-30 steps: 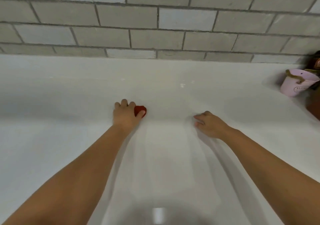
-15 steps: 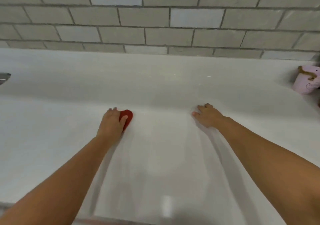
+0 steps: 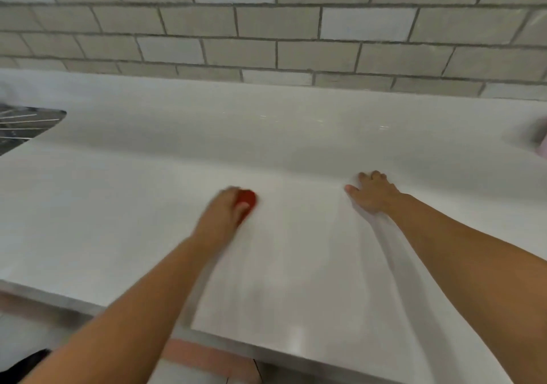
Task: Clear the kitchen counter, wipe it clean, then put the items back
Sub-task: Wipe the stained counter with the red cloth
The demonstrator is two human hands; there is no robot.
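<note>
- Wiping looks to be the step in hand, judged from the grip: the left hand (image 3: 222, 212) clasps a small red pad (image 3: 248, 198) and bears it down on the white counter (image 3: 296, 147).
- The pad pokes out beyond the left fingers, on the thumb's side, with the thumb laid across it. That hold probably lets the palm supply the pressure while the thumb stops the pad slipping out. The hand is blurred, so how far the other fingers curl I cannot tell.
- The right hand (image 3: 374, 195) holds nothing. Its fingers are released and spread, tips and thumb touching the counter, well apart from the pad. It reads as a brace, steadying the body for the reach.
- Far off past the left knuckles a sink (image 3: 26, 129) with a wire rack cuts into the counter.
- Far out beyond the right hand's little-finger side a pink object (image 3: 543, 144) shows at the frame's edge, too blurred to name.
- Ahead of both sets of fingertips the counter runs to a tiled wall (image 3: 281, 28). That strip probably awaits the pad, and putting items back comes after.
</note>
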